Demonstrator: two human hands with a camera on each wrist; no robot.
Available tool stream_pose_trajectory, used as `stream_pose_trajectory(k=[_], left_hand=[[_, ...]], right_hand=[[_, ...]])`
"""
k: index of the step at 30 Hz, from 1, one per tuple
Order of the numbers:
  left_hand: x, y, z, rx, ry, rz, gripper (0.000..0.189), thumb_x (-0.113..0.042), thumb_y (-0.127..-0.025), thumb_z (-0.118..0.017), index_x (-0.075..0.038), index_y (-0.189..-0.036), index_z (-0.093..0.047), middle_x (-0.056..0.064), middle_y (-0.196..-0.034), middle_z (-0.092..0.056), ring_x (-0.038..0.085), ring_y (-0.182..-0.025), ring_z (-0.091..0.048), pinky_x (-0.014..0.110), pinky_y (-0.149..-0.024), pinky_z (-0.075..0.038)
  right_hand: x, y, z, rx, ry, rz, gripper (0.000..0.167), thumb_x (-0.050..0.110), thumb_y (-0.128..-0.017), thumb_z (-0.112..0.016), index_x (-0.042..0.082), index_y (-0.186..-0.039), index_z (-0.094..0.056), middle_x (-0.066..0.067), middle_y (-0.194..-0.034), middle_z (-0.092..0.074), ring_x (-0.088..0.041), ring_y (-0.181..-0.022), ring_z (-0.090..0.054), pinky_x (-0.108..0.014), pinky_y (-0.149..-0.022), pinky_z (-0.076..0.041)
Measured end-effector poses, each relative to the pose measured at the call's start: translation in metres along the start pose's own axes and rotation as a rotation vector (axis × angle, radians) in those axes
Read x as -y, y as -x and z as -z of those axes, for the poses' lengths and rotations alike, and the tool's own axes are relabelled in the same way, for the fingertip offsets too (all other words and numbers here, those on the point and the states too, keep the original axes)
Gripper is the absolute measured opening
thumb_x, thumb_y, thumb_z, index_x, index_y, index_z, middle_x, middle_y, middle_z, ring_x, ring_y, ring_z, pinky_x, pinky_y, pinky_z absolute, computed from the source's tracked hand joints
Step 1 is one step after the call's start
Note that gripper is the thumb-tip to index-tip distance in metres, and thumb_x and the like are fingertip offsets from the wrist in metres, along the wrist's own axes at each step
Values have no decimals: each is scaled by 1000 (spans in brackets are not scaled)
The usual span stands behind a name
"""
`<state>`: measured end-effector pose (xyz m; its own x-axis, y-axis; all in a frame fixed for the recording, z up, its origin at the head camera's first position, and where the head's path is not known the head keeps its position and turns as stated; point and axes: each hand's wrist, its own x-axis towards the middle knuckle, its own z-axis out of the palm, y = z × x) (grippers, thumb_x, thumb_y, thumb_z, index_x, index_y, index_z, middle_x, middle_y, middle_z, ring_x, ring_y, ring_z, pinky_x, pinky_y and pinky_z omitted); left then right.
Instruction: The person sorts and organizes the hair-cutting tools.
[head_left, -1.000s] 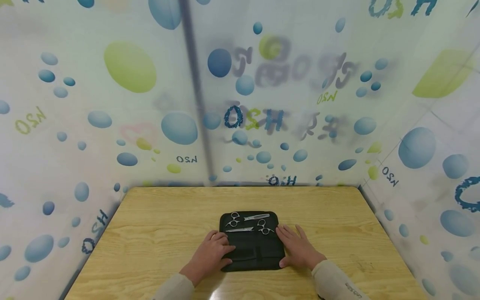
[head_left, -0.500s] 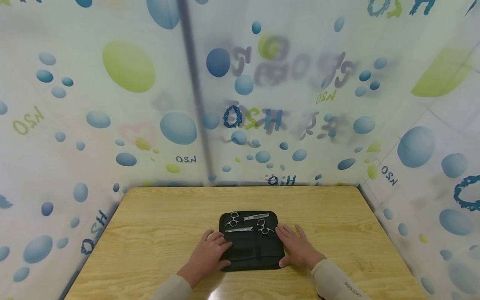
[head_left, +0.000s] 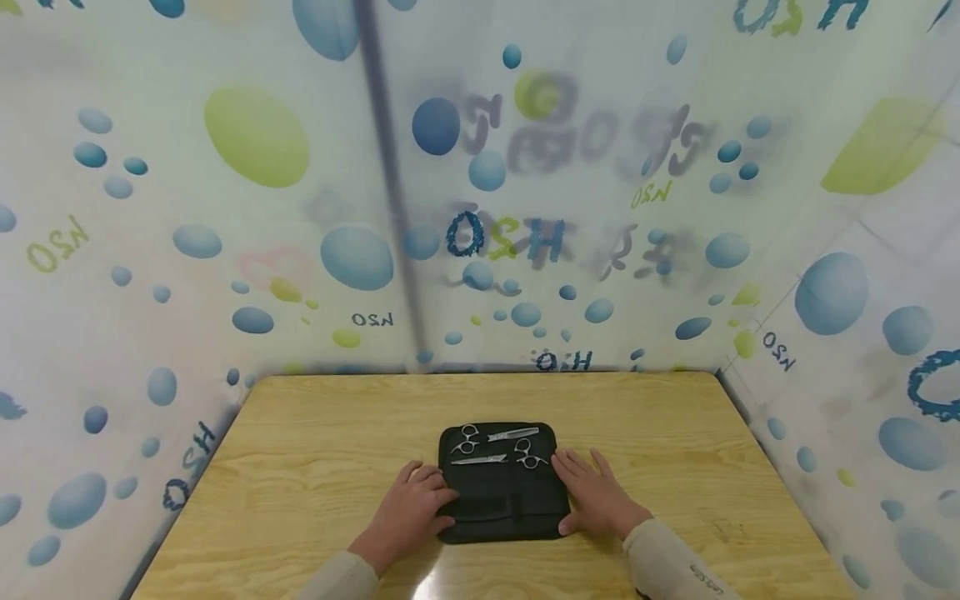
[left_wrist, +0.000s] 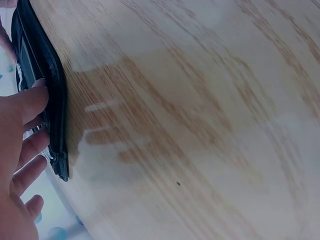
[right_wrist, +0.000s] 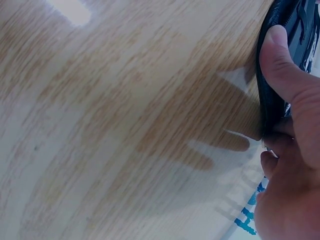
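A black zip case [head_left: 491,485] lies spread flat on the wooden table in the head view. Two pairs of silver hairdressing scissors sit in its far half: the upper pair [head_left: 513,434] has its handles on the left, the lower pair [head_left: 480,459] has them on the right. My left hand [head_left: 405,510] rests at the case's left edge with fingers loosely bent; its thumb overlaps the rim in the left wrist view. On the opposite edge lies my right hand [head_left: 597,497], fingers extended along the side. Its thumb [right_wrist: 278,52] touches the near corner, while some fingertips are hidden.
The wooden table [head_left: 337,425] extends around the case on all sides. Behind it and at both sides hang pale sheets [head_left: 300,200] printed with blue and green ovals and lettering. Light glares off the table's near edge.
My left hand has slid slightly left, so its fingers and thumb cover less of the case. The right hand and the case stay practically where they were.
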<state>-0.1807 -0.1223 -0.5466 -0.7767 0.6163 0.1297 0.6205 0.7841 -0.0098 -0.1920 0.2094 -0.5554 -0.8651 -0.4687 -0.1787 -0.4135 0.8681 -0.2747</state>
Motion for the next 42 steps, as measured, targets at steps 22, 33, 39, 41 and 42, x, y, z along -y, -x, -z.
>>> stream_pose_trajectory(k=[22, 33, 39, 41, 42], left_hand=[[1, -2, -5, -52, 16, 20, 44, -52, -76, -77, -20, -106, -71, -2, -103, -71, 20, -111, -61, 48, -105, -42], [6, 0, -3, -62, 16, 23, 53, -55, -72, -79, -19, -109, -68, -1, -107, -70, 21, -109, -60, 48, -105, -42], [5, 0, -2, -84, -13, -4, 35, -47, -73, -80, -20, -95, -72, -3, -100, -70, 20, -108, -60, 47, -103, -43], [5, -1, -3, -74, -13, -1, 34, -46, -74, -80, -20, -95, -73, -3, -100, -70, 21, -108, -60, 47, -103, -43], [4, -1, -3, -68, -10, 0, 33, -45, -74, -79, -20, -95, -73, -3, -100, -70, 21, -108, -60, 47, -103, -43]], right_hand=[[1, 0, 3, 34, 10, -26, 105, 52, -72, -78, 6, -153, -30, -10, -161, -28, -31, -149, -24, -59, -120, -5], [3, 0, 2, 8, 13, -22, 104, 52, -72, -79, 5, -152, -32, -10, -160, -30, -31, -149, -25, -58, -121, -5], [3, 3, 3, -46, 47, 22, 100, 51, -70, -81, 1, -147, -40, -14, -155, -38, -33, -146, -31, -57, -120, -10], [3, 5, 4, -52, 54, 36, 101, 52, -69, -81, 1, -146, -41, -14, -154, -40, -33, -146, -33, -58, -119, -11], [3, 6, 4, -53, 52, 43, 101, 51, -69, -82, 1, -146, -41, -15, -154, -40, -34, -145, -33, -58, -119, -11]])
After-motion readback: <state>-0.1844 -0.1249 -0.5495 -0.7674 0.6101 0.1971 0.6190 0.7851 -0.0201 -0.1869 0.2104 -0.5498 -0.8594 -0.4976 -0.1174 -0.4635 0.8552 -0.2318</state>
